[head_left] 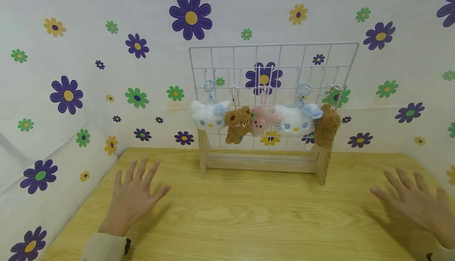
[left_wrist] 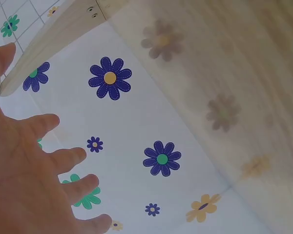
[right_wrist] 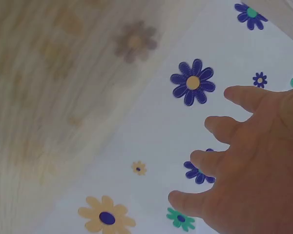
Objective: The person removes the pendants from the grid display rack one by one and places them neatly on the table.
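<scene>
My left hand point(head_left: 132, 198) hovers over the left part of the wooden table with its fingers spread, holding nothing. At the far right my right hand point(head_left: 417, 205) is likewise spread and holds nothing. Between them, farther back, stands a white wire grid rack point(head_left: 273, 44) on a wooden base. Plush keychains hang in a row from its hooks: a white cat head point(head_left: 209, 118) with a blue bow, a brown bear point(head_left: 237, 124), a pink rabbit point(head_left: 260, 122), a second white cat head point(head_left: 295, 121), and a brown plush point(head_left: 326, 126) turned away at the right end.
The light wooden table point(head_left: 227, 213) reaches back to a white cloth backdrop point(head_left: 149, 16) printed with purple, yellow and green flowers. The rack's wooden feet point(head_left: 322, 166) rest near the table's back edge. Cloth also covers the left side point(head_left: 21, 95).
</scene>
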Motion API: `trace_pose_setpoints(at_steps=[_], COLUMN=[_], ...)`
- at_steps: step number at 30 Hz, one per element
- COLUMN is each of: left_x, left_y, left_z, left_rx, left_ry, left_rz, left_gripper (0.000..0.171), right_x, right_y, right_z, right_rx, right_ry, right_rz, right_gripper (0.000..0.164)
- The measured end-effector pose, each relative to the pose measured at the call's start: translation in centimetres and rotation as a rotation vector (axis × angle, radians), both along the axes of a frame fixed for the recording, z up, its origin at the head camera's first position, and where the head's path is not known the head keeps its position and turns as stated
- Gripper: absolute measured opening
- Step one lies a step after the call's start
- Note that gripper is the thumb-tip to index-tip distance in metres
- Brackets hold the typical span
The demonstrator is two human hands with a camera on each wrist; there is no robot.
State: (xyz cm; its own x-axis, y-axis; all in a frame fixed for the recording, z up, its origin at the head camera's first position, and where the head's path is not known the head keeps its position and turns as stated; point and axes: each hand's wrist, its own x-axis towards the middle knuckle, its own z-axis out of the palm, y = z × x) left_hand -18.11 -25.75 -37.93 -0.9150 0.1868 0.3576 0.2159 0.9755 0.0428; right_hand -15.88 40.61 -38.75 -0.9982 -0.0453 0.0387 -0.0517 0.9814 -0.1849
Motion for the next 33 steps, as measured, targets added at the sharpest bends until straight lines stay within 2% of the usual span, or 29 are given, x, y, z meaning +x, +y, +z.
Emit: trace_pose_setpoints(at_steps=[6, 10, 18, 22, 26, 33], left_x=[-1.0, -1.5, -2.4, -3.0, -3.7, -4.3], left_y=[1.2, 1.8, 1.9, 2.3, 3.0, 3.8], left_z=[0.4, 0.5, 0.4, 0.3, 0.5, 0.8], left_rx=[-0.023, 0.005, 0.065, 0.105, 0.155, 0.179], left_ry=[0.101, 0.108, 0.113, 0.088, 0.061, 0.036], left_rz=[-0.037, -0.059, -0.073, -0.075, -0.075, -0.056], left_gripper=[0.075, 0.072, 0.070, 0.069, 0.068, 0.070], right_x=[-1.5, -1.9, -2.3, -2.1, -1.9, -2.3], right_y=[-1.2, -1.6, -2.5, -2.6, -2.8, -3.5], right_z=[1.7, 2.6, 4.3, 5.0, 5.4, 6.4], right_rx=[0.010, -0.064, -0.260, -0.331, -0.437, -0.577], right_ry=[0.051, 0.102, 0.201, 0.232, 0.227, 0.214], right_rz=[0.092, 0.119, 0.037, -0.024, -0.085, -0.122], right_gripper=[0.080, 0.066, 0.047, 0.041, 0.042, 0.048])
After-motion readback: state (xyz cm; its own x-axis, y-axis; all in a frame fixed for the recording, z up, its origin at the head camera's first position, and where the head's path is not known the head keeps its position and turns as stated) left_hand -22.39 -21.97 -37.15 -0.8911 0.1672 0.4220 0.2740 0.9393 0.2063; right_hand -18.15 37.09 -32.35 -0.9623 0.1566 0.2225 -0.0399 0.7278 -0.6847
